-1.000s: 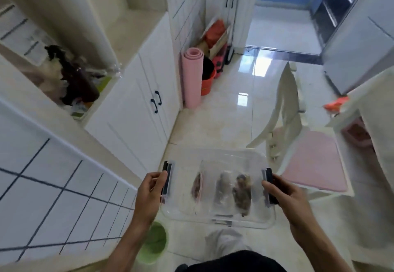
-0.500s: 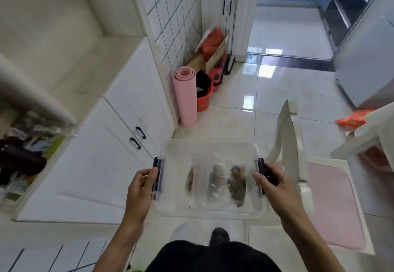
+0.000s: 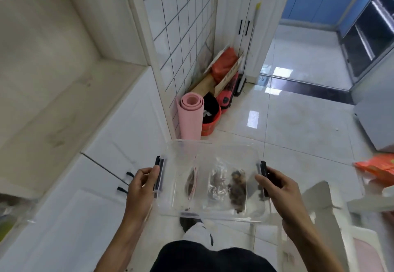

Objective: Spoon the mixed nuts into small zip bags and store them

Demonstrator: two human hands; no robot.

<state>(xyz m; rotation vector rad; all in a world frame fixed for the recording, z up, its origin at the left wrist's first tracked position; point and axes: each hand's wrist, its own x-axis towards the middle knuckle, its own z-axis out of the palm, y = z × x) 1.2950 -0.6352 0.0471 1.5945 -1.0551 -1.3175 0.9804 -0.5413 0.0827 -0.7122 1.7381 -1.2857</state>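
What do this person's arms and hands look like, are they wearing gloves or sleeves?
No gloves and no sleeves in view: the left hand and right hand are bare, and so are both forearms down to the picture's edge. No ring, watch or bracelet shows on either wrist.

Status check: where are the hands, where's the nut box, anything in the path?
Left hand and right hand each grip a black side latch. Clear lidded box carried over the floor, nut bags inside. White chair close on the right.

Single head-worn wide-angle view, looking forward and down — close over the hands
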